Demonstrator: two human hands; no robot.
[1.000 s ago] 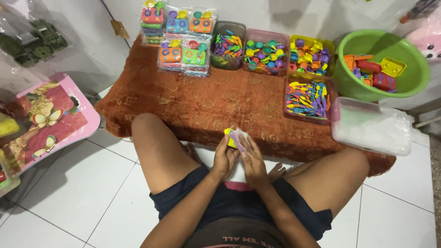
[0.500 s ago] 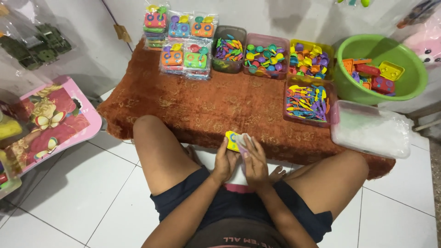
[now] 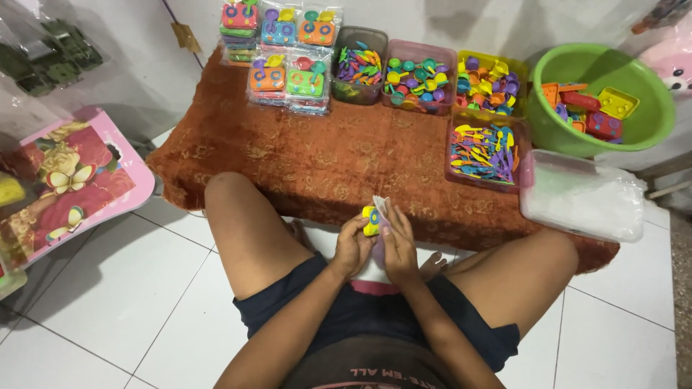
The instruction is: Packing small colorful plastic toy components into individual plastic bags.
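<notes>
Head view, yellow toy [image 3: 370, 220] pinched in left hand [image 3: 351, 247], right hand [image 3: 398, 247] gripping clear bag [image 3: 381, 209].

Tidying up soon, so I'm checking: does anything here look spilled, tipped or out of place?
Nothing stands out. The toy bins sit upright on the brown cloth, nothing spilled. Left hand and right hand hold a small yellow toy.

Rust-brown patterned rug [image 3: 303, 155], green basin [image 3: 652, 126], pink floral tray [image 3: 133, 184].
</notes>
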